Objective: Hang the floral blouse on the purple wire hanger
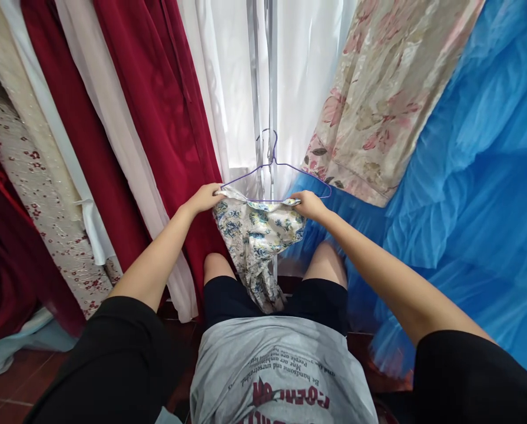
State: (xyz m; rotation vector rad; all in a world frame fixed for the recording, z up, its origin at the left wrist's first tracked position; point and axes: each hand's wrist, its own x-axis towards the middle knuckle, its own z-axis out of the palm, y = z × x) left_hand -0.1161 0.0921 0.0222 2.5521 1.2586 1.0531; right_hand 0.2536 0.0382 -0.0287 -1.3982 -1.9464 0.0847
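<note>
A white garment with a blue and yellow floral print (263,235) hangs down between my knees from a thin purple wire hanger (274,162). My left hand (207,198) is closed on the garment's top edge near the hanger's left end. On the other side, my right hand (308,205) pinches the same edge near the hanger's right end. The upper edge lies along the hanger's lower bar, and the hanger's hook stands in front of grey ribbons (256,76).
Dark red (152,106) and pale pink cloth hang to the left. White cloth (232,76) hangs straight ahead. To the right are a beige floral dress (378,118) and blue tulle (479,176). Reddish floor tiles (20,377) show at lower left.
</note>
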